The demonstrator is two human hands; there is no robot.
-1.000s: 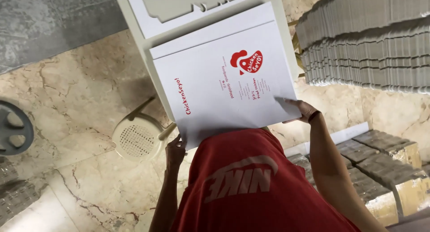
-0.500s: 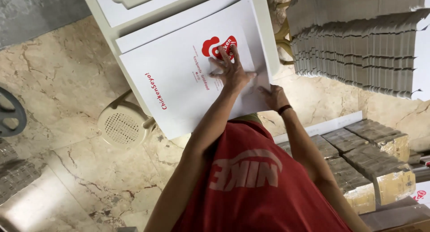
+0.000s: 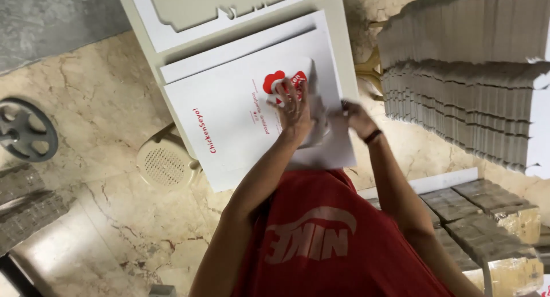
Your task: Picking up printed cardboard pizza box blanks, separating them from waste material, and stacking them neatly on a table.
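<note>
Marble floor (image 3: 86,108) surrounds the tabletop (image 3: 338,22). Left hand (image 3: 293,105) presses flat, fingers spread, on the white printed sheet (image 3: 229,119). Right hand (image 3: 358,116) pinches its near-right edge

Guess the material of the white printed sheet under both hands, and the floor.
White flat sheet with red print: looks like matte paperboard, a thin, stiff carton blank; its right part bends under the left hand and right hand without tearing. Beige veined floor: probably polished marble or marble-look tile, with dark veins and a soft sheen.
</note>
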